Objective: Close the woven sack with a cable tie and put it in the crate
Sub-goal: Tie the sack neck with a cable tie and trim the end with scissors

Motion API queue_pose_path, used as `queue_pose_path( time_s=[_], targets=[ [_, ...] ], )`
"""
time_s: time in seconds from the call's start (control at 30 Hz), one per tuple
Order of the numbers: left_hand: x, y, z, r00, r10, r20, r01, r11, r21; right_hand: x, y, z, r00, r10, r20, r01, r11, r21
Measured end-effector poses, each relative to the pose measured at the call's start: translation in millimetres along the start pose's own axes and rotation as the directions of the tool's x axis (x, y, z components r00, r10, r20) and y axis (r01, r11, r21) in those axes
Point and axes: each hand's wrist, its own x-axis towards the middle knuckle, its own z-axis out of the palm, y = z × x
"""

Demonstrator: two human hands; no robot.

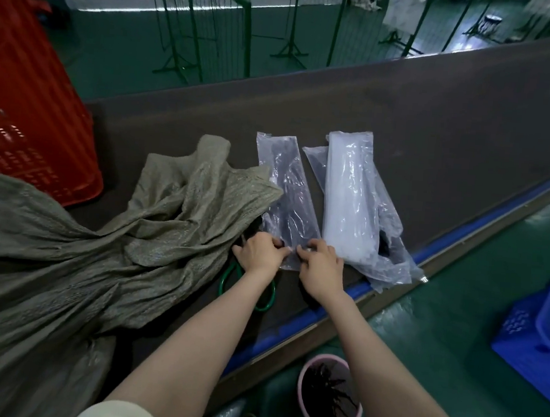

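Note:
A grey-green woven sack (69,242) lies crumpled on the dark table, its loose mouth spread toward the middle. A clear plastic bag of dark cable ties (284,192) lies just right of the sack's mouth. My left hand (259,251) and my right hand (320,265) both pinch the near open end of this bag. Further right lies a second clear bag of white cable ties (349,200). The red plastic crate (24,99) stands at the table's far left, behind the sack.
Green-handled scissors (229,278) lie under my left wrist. The table's blue front edge (352,290) runs diagonally. Below it stand a pink bucket (329,394) with dark cut ends and a blue crate (538,334). Green metal racks (247,27) stand beyond the table.

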Motion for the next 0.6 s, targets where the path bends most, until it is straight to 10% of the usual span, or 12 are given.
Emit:
queue_pose_path(
  time_s=[0.5,0.6],
  targets=[
    [-3.4,-2.4,-51.4,0.917,-0.028,0.397,-0.025,0.991,0.128,1.4,-19.1,-8.4,0.988,0.09,0.124,-0.084,0.995,-0.055],
    [-10.9,-23.0,-77.3,0.872,-0.043,0.487,-0.018,0.993,0.119,-9.1,-30.3,-11.3,0.985,0.145,-0.091,-0.138,0.987,0.083]
  ],
)
